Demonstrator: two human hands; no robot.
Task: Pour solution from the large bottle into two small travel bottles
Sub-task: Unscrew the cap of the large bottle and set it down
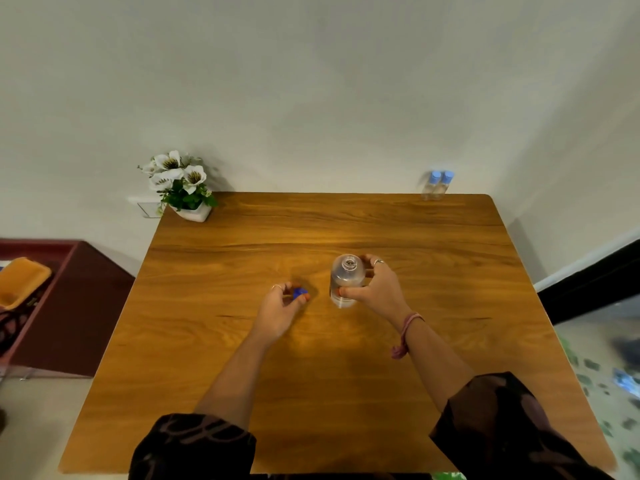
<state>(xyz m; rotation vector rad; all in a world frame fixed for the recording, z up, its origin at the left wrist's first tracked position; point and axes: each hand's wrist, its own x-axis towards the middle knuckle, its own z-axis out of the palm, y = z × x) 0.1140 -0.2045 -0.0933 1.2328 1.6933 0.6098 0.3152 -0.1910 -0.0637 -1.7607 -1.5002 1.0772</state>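
The bottle (346, 280) stood upright near the middle of the desk (433, 237), its long axis vertical and its open neck pointing straight up toward the camera. The right hand (375, 285) gripped it around the body, fingers curled behind it and the thumb across its near side. The left hand (282, 306) lay just to the left, thumb and fingers pinching the blue cap (300, 293) at or just above the desk; whether the cap touched the wood could not be told.

The bottle looked like clear, thin plastic holding clear liquid, so it was probably moderately heavy and a little yielding under a squeeze. With the cap off, a hard grip or a quick tilt could spill solution. A hold at mid-body, as shown, seemed right for a controlled pour.

The 2 travel bottles (437, 185) stood side by side, upright, at the far right corner, well apart from the hands. Both wore light blue caps, so they were not yet ready to be filled.

A potted flower (180, 183) stood at the far left corner.
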